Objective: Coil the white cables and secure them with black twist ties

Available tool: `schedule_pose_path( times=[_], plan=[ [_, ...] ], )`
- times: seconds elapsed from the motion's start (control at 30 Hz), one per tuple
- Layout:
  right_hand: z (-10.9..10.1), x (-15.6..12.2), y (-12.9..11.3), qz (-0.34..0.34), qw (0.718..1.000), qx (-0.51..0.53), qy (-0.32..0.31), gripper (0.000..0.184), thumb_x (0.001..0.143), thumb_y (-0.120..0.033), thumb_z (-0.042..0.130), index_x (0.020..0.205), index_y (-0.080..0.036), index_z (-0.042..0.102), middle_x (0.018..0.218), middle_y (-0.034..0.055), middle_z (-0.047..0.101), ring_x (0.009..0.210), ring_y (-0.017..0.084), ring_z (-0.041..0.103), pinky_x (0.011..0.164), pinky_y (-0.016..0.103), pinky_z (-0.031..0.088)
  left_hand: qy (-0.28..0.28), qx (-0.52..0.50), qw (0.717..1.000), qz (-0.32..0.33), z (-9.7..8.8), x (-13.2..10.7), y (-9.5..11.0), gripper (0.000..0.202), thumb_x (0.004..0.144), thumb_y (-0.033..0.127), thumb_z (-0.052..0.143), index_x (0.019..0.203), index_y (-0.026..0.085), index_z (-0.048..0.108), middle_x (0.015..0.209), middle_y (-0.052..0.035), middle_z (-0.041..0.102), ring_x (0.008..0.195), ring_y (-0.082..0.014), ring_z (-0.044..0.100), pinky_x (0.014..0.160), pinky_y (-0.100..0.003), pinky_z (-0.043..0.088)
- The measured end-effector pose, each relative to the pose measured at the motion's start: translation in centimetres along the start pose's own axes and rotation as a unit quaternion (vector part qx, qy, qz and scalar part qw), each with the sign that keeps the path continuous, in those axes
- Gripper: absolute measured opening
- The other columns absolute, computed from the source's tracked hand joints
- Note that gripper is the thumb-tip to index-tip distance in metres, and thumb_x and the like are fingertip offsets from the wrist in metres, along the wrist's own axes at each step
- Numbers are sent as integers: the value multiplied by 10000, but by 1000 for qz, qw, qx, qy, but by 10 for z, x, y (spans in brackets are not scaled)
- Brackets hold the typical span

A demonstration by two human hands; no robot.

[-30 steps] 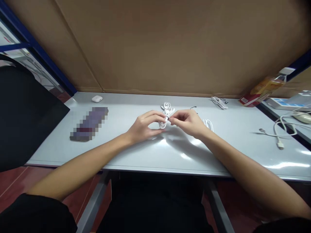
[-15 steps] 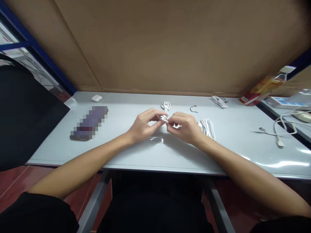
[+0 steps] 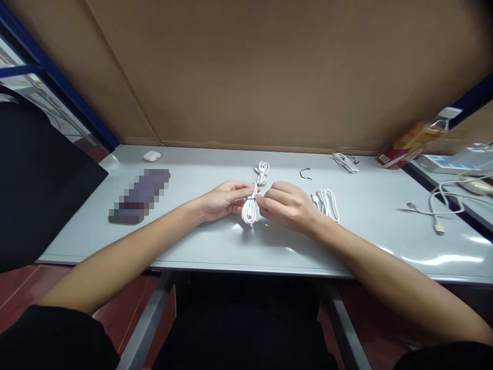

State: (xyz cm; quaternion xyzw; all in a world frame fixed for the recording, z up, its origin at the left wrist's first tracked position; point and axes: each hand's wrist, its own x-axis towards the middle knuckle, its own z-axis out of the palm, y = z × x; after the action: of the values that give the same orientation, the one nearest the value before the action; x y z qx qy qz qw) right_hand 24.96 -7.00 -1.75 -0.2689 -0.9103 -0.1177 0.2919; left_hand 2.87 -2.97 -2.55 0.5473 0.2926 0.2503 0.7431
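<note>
A coiled white cable (image 3: 249, 209) hangs between both hands over the middle of the grey table (image 3: 192, 236). My left hand (image 3: 221, 199) pinches its top from the left. My right hand (image 3: 285, 205) grips it from the right with curled fingers. The coil's lower loops dangle just above the tabletop. A second small white cable bundle (image 3: 262, 172) lies just behind the hands. A third coiled white cable (image 3: 327, 201) lies to the right of my right hand.
A black twist tie (image 3: 305, 173) lies behind my right hand. A white earbud case (image 3: 152, 155) and a blurred dark object (image 3: 139, 196) sit at the left. Another white cable (image 3: 345, 162), a bottle (image 3: 418, 136) and a loose charging cable (image 3: 439, 208) are at the right. Cardboard wall behind.
Both hands have come down and slightly towards me with the coiled cable. The coil now hangs upright between them instead of being bunched at the fingertips.
</note>
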Motion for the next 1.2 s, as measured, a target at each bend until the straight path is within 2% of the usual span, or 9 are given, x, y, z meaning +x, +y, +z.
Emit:
schedule_pose_path(
  times=[0.1, 0.2, 0.33, 0.43, 0.57, 0.67, 0.9, 1.03, 1.2],
  plan=[
    [1, -1, 2, 106, 986, 122, 34, 153, 948, -215, 588, 838, -218, 695, 712, 30, 666, 654, 172, 559, 635, 335, 456, 23, 1, 999, 36, -2, 1, -2, 352, 881, 454, 796, 1087, 183, 706, 985, -122, 777, 833, -229, 780, 732, -346, 651],
    [-3, -2, 7, 197, 951, 238, -11, 111, 917, -230, 632, 884, -199, 733, 770, 17, 719, 676, 151, 601, 664, 305, 467, 46, -4, 997, 65, 0, 3, -3, 397, 837, 446, 839, 1091, 186, 679, 950, -108, 779, 827, -238, 785, 738, -368, 659],
    [-7, -1, 7, 229, 928, 289, -45, 154, 935, -241, 624, 864, -194, 752, 766, 13, 723, 666, 142, 584, 658, 296, 441, 58, 1, 995, 83, 3, 4, -5, 427, 821, 440, 855, 1114, 189, 673, 932, -84, 772, 820, -222, 777, 739, -358, 658],
    [-4, -1, 5, 217, 936, 275, -20, 162, 951, -246, 621, 879, -202, 759, 773, 18, 716, 677, 147, 587, 664, 299, 449, 62, 2, 995, 84, 3, 3, -3, 422, 829, 440, 847, 1114, 184, 669, 899, -71, 759, 789, -203, 765, 712, -332, 647],
    [3, -3, 7, 138, 972, 185, 37, 202, 973, -232, 594, 867, -207, 764, 817, 59, 729, 715, 176, 608, 667, 324, 463, 66, 0, 996, 68, 3, 3, -1, 383, 848, 429, 832, 1071, 168, 661, 865, -69, 744, 758, -187, 753, 660, -284, 626],
    [5, -4, 9, 98, 987, 121, 33, 218, 983, -239, 588, 867, -216, 770, 830, 76, 737, 720, 190, 616, 666, 341, 463, 74, 3, 996, 54, 4, 3, -2, 387, 841, 450, 832, 1027, 180, 626, 812, -51, 742, 720, -189, 755, 646, -291, 627],
    [8, -5, 6, 107, 984, 137, 35, 188, 971, -233, 607, 860, -217, 758, 811, 66, 723, 712, 181, 627, 655, 325, 484, 101, 43, 993, 54, 6, 4, -9, 473, 818, 502, 835, 948, 215, 482, 770, -30, 763, 678, -190, 763, 663, -328, 637],
    [10, -5, 4, 89, 989, 114, 24, 215, 983, -214, 582, 861, -214, 760, 799, 66, 726, 701, 177, 620, 647, 323, 472, 145, 72, 985, 61, 6, 5, -11, 444, 807, 411, 850, 869, 220, 453, 717, -2, 718, 650, -202, 756, 605, -331, 636],
    [11, -3, -2, 25, 997, 70, 27, 253, 985, -189, 559, 812, -220, 741, 781, 63, 725, 675, 171, 607, 638, 329, 461, 200, 108, 971, 71, 7, 4, -10, 386, 795, 289, 834, 792, 211, 456, 717, 37, 638, 598, -166, 722, 549, -305, 621]
  ],
)
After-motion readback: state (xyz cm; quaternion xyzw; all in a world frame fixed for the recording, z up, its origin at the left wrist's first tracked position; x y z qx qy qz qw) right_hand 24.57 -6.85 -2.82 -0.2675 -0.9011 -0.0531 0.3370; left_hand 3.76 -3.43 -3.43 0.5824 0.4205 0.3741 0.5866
